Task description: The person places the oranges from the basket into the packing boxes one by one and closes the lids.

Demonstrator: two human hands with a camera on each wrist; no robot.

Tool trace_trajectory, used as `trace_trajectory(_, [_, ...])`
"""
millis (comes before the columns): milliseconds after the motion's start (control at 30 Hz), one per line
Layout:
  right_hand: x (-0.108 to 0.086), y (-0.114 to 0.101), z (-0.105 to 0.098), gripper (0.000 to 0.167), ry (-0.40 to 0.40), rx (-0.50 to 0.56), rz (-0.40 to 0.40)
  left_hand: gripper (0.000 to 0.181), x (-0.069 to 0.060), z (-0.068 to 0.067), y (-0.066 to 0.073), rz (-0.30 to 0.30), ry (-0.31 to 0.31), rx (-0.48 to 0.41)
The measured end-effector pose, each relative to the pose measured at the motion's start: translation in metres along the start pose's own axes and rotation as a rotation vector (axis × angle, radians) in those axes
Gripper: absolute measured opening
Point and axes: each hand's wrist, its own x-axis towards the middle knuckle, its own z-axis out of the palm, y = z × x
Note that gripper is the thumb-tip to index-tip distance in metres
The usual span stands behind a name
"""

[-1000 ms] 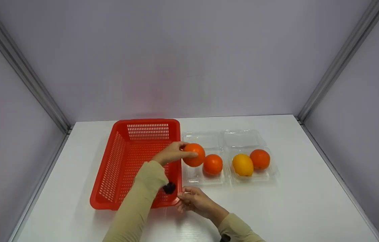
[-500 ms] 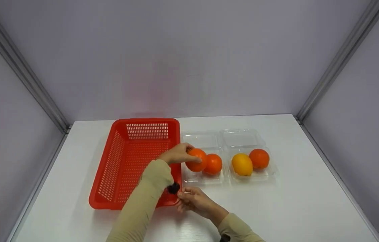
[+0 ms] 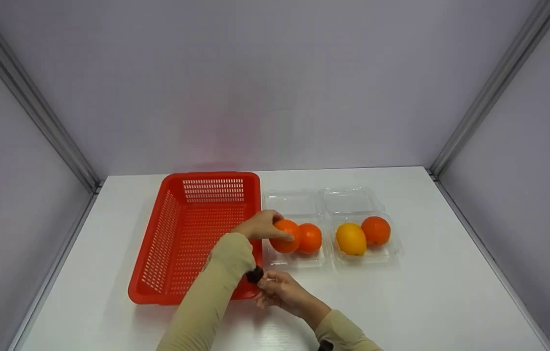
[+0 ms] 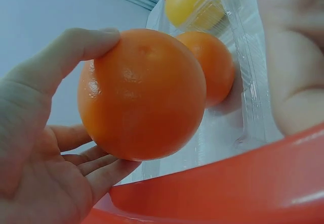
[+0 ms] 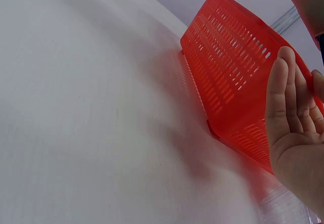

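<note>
Remotely, I observed the left hand (image 3: 260, 225), its fingers (image 4: 104, 178) curled round an orange (image 3: 282, 244) over the clear container (image 3: 275, 262), close to a second orange (image 3: 311, 239); contact between them was not discernible. I assessed that lowering it off-line could displace the second orange, and a weak hold could let it slip. The right hand (image 3: 285, 294) pinched the rim of the red basket (image 3: 211, 175); a push there could shift the clear container alongside.

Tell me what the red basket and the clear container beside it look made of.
Red slotted rectangular basket: probably moulded plastic, smooth and slightly glossy; its rim catches highlights.
Clear rectangular container: likely thin plastic, shiny; the white tabletop shows through and edges glint.
</note>
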Motion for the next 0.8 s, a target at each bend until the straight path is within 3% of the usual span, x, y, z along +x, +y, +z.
trace_trajectory(800, [-0.001,-0.002,0.001,0.012,0.038,-0.01,0.049,0.063,0.005,0.013,0.004,-0.051,-0.009,0.125])
